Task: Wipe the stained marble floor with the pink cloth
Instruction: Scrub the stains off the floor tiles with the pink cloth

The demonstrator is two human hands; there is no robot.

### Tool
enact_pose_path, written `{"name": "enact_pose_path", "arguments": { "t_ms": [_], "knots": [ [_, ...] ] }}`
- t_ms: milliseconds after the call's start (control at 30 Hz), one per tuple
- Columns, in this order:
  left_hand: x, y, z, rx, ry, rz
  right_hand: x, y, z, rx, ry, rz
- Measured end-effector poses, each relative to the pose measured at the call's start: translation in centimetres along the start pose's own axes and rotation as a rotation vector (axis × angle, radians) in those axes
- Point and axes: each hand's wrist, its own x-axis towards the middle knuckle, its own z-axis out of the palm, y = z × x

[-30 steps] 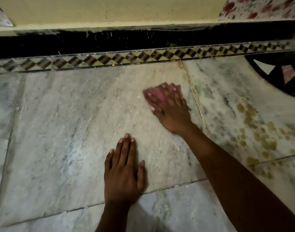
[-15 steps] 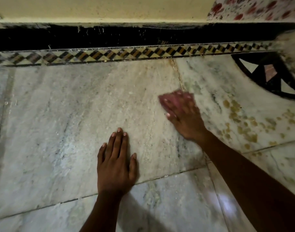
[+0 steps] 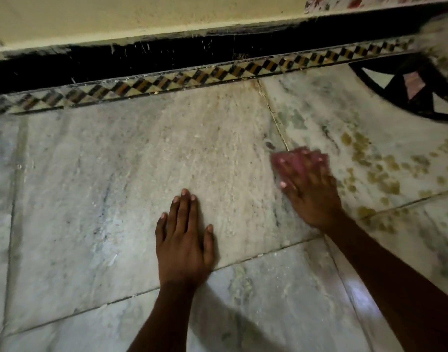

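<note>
Right hand [image 3: 311, 191], fingers [image 3: 297, 171] spread flat, presses crumpled pink cloth [image 3: 295, 160] at centre-right; yellow-brown stains [image 3: 378, 171] lie rightward. Left hand [image 3: 183, 240] rests flat, empty, on grey marble floor [image 3: 116, 186].

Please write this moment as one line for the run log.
step: wiping | right hand: presses pink cloth on marble floor | left hand: flat on floor | yellow stains: right of cloth

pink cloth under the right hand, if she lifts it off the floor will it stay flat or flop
The pink cloth will probably flop: it looks bunched and soft under the right hand, with no stiff edge. It is likely light, since flat fingers alone seem to move it. On the smooth marble floor it should slide easily unless damp, which cannot be told.
</note>
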Motion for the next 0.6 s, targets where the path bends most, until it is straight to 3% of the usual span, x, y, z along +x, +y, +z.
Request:
{"name": "enact_pose_path", "arguments": {
  "t_ms": [100, 167, 267, 400, 500, 600],
  "knots": [
    [0.1, 0.0, 0.2, 0.014, 0.007, 0.003, 2.0, 0.6, -1.5, 0.119, 0.017, 0.307],
    [0.0, 0.1, 0.3, 0.016, 0.002, 0.002, 5.4, -1.2, -2.4, 0.171, 0.025, 0.39],
    [0.0, 0.0, 0.2, 0.017, 0.003, 0.015, 5.5, -3.2, -1.8, 0.135, 0.022, 0.253],
    [-0.1, 0.2, 0.1, 0.052, -0.007, 0.026, -4.5, -1.2, 1.1, -0.016, 0.081, -0.056],
    [0.0, 0.1, 0.3, 0.096, -0.013, 0.063, -7.8, 2.3, 1.8, -0.001, 0.125, 0.08],
    [0.1, 0.1, 0.5, 0.129, -0.017, 0.083, -3.1, 1.5, 0.5, 0.109, 0.122, 0.312]
  ]
}}
